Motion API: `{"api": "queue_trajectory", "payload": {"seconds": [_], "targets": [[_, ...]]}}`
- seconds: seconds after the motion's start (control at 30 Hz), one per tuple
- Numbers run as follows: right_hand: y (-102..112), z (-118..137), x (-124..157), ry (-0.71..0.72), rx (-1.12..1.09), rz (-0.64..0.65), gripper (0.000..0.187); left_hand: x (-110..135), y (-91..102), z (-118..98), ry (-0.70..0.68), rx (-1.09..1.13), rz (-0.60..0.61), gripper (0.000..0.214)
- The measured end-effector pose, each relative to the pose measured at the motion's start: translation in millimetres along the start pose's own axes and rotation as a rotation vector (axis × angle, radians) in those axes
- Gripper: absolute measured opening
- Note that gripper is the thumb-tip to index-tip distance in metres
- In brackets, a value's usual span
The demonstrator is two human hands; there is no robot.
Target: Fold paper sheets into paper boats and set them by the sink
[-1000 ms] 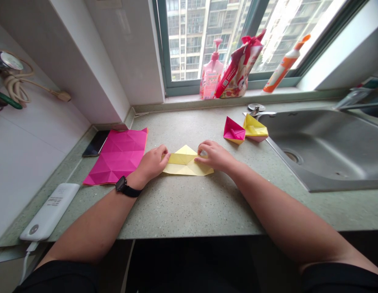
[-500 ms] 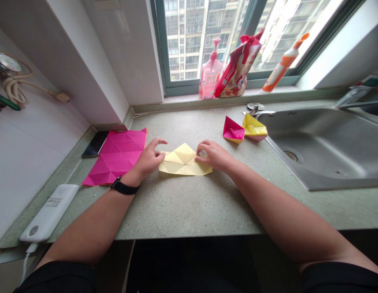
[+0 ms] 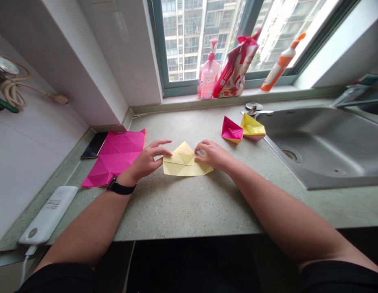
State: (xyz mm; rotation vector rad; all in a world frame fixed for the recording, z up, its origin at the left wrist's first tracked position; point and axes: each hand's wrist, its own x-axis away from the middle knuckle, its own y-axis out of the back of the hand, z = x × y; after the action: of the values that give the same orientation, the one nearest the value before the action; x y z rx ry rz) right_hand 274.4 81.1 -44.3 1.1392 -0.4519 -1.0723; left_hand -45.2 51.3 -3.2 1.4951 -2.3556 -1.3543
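A pale yellow sheet of origami paper (image 3: pixel 185 162) lies on the counter in front of me, creased, with a pointed flap at its top and a wide lower band. My left hand (image 3: pixel 149 159) grips its left edge, index finger on top and thumb low at the side; the other fingers stretch out above. On the right, my right hand (image 3: pixel 211 154) pinches the paper beside the pointed flap with thumb and forefinger. Beyond my right hand stand two folded paper pieces, one magenta (image 3: pixel 231 129) and one yellow (image 3: pixel 252 125).
Creased magenta paper (image 3: pixel 118 156) lies left of my left hand, partly over a dark phone (image 3: pixel 93 145). A white power bank (image 3: pixel 50 213) with a cable sits near the front left. At right is a steel sink (image 3: pixel 332 146). A pink pump bottle (image 3: pixel 208 75) stands on the sill.
My left thumb has come down off the paper's upper face, and the left index finger now reaches onto its left edge. The left side of the paper looks shorter. My right hand stays put.
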Motion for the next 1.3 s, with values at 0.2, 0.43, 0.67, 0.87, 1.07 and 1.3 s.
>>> {"api": "queue_trajectory", "payload": {"seconds": [0.2,0.43,0.67,0.87,1.07,1.3], "targets": [[6,1,-5,-0.084,-0.135,-0.052,0.017,-2,0.6,0,0.026,0.188,-0.173,0.021],[11,2,-7,-0.150,-0.253,-0.144,0.029,-6,8.6,5,0.269,0.546,-0.471,0.036],[1,5,-1,0.044,-0.237,-0.138,0.044,-4,-9.8,12,0.519,0.452,-0.118,0.036],[-9,18,2,0.275,-0.138,-0.120,0.066,1,-28.6,10,0.462,0.314,-0.024,0.049],[-10,23,1,0.387,-0.082,-0.171,0.027,1,-39.5,7,0.327,0.238,-0.041,0.067],[-3,17,0,0.257,0.057,-0.281,0.016,2,-30.8,-20,0.093,-0.197,-0.077,0.022]]}}
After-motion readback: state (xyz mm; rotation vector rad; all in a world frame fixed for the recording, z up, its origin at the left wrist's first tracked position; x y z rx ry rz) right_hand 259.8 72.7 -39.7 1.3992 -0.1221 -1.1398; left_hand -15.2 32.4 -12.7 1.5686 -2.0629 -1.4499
